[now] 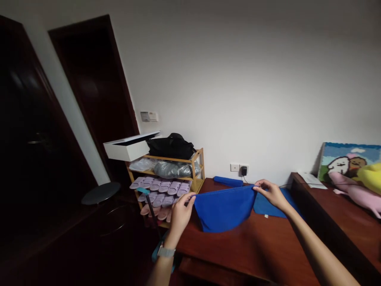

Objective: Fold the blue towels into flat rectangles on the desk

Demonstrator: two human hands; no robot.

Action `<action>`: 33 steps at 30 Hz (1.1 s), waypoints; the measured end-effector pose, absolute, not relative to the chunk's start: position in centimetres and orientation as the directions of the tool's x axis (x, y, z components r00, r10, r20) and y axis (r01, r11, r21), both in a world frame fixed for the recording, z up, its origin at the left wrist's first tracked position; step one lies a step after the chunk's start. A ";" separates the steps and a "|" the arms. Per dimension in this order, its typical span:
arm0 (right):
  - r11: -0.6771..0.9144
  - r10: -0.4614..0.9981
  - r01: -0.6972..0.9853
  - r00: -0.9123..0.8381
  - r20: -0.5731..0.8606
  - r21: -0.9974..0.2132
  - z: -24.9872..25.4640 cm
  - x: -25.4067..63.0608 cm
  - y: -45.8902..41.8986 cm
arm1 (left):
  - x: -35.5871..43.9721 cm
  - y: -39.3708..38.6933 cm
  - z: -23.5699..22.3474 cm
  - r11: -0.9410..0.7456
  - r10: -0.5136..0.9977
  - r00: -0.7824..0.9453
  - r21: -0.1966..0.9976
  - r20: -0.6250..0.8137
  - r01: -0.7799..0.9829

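A bright blue cloth [228, 209] hangs above the table, its top edge stretched between my two hands. My left hand [181, 211] pinches the upper left corner, and a grey band is around that wrist. At the upper right corner, my right hand [271, 193] is closed on the cloth between thumb and fingers. The lower edge sags close to the reddish-brown wooden table [238, 252]; whether it touches I cannot tell. Behind my right hand, another blue cloth [281, 204] lies flat with a small white tag. A rolled or folded blue cloth [228, 181] lies against the wall.
To the left stands a wooden rack [196, 184] of slippers, topped by a black bag [172, 147] and a white box [127, 151]. A round stool [101, 193] is farther left. Plush toys [355, 192] lie on the raised surface at right. A black plug [243, 171] sits in the wall socket.
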State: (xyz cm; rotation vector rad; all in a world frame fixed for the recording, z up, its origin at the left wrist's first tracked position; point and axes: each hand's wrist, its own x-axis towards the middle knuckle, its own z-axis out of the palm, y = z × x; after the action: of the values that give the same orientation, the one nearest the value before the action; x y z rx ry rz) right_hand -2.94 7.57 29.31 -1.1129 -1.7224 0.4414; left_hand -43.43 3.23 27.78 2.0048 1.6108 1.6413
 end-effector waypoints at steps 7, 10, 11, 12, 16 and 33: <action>0.512 0.820 0.468 -0.015 0.573 -0.721 29.9 -0.1 1.7 | -41.0 3.5 31.6 -0.547 0.715 -0.042 0.596 0.698 0.588; 0.497 0.828 0.450 0.010 0.561 -0.742 29.6 0.4 0.4 | -40.2 3.5 32.2 -0.553 0.757 -0.027 0.661 0.653 0.507; 0.489 0.831 0.446 0.024 0.556 -0.750 29.4 0.5 0.1 | -40.0 3.6 32.3 -0.548 0.779 -0.018 0.695 0.626 0.466; 0.480 0.834 0.445 0.035 0.551 -0.756 29.3 0.6 -0.2 | -39.8 3.7 32.3 -0.539 0.801 -0.005 0.726 0.598 0.426; 0.460 0.842 0.454 0.048 0.537 -0.763 28.8 1.0 -1.7 | -39.5 3.6 31.9 -0.524 0.835 0.034 0.774 0.550 0.355; 0.498 0.777 0.502 0.103 0.620 -0.707 29.0 3.0 -9.2 | -40.3 -3.5 31.1 -0.511 0.838 0.044 0.752 0.545 0.416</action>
State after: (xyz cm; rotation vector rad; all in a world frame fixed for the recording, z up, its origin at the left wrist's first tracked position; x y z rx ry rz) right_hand 2.98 -9.24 29.02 -1.1448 -1.5506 0.2883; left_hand -40.26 -3.47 31.12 1.9380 1.2610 1.4622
